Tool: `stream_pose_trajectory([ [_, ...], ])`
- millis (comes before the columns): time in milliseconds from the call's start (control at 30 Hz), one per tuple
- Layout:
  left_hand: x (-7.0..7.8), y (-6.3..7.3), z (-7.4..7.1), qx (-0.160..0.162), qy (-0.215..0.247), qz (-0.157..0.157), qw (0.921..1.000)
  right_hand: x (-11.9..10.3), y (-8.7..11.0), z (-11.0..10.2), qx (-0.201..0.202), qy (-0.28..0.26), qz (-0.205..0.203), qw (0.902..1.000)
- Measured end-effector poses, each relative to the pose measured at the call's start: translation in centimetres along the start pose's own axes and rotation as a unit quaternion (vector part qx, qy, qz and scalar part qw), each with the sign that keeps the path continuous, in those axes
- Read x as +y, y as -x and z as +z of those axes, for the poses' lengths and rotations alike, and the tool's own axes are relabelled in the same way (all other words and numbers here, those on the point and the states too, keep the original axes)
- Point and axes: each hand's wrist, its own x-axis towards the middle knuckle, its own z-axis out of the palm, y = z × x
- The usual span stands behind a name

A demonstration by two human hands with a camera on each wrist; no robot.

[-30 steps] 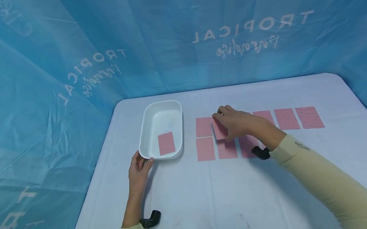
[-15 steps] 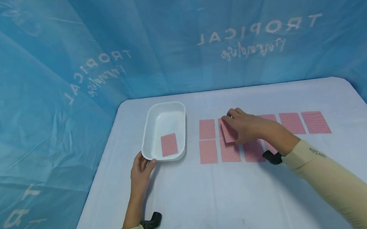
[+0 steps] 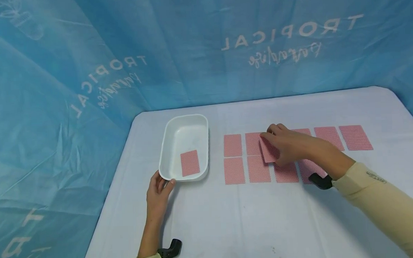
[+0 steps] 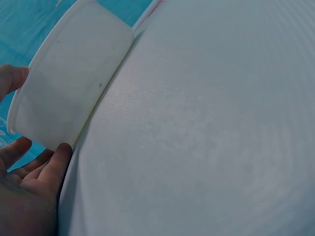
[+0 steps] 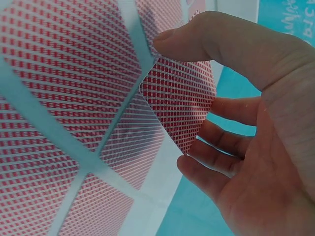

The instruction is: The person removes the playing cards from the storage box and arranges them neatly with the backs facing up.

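Note:
Red-patterned playing cards, backs up, lie in two rows; one of them is the near-row card [image 3: 233, 171]. My right hand [image 3: 289, 145] holds a playing card [image 5: 179, 98] by its edges, thumb on one side and fingertips on the other. The held card is tilted, just above the third column of cards, and the hand hides part of the far row. At the left, my left hand [image 3: 158, 195] grips the near-left corner of a white rectangular tub [image 3: 183, 120], thumb near the rim and fingers at the outer wall. One card [image 3: 190, 163] lies inside the tub.
A white-covered table [image 3: 209, 220] carries everything. Blue printed cloth [image 3: 190, 50] hangs behind and at the left of the table. Far-row cards [image 3: 356, 138] stretch to the right. A black wrist device [image 3: 171, 249] sits on my left wrist, another [image 3: 320, 181] on the right.
My right hand has moved rightward with the card, uncovering the second far-row card. The left hand stays at the tub's corner. The head view has shifted slightly.

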Motion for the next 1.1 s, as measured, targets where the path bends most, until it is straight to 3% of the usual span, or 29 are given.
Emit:
stream_pose_trajectory([
  [333,0.3,0.2,0.0,-0.002,0.005,0.001,1.0000,0.0,0.4,0.2,-0.001,-0.002,0.009,1.0000],
  [567,-2.3,-0.9,-0.2,0.001,0.012,0.005,0.9999,0.6,0.9,0.2,0.001,-0.010,0.011,0.9999],
  [667,-2.7,-1.0,-0.3,0.004,0.013,0.018,0.9997,0.8,1.2,0.1,-0.006,-0.011,0.016,0.9998],
  [733,-2.8,-1.0,-0.2,0.006,0.017,0.026,0.9995,1.0,1.3,-0.1,-0.011,-0.011,0.023,0.9996],
  [967,0.3,-0.1,0.0,-0.006,0.012,0.008,0.9999,1.9,2.2,0.1,-0.015,-0.025,0.045,0.9985],
  [1100,-1.5,-0.7,-0.2,-0.005,0.025,0.003,0.9997,2.2,2.6,0.4,-0.018,-0.026,0.052,0.9982],
])
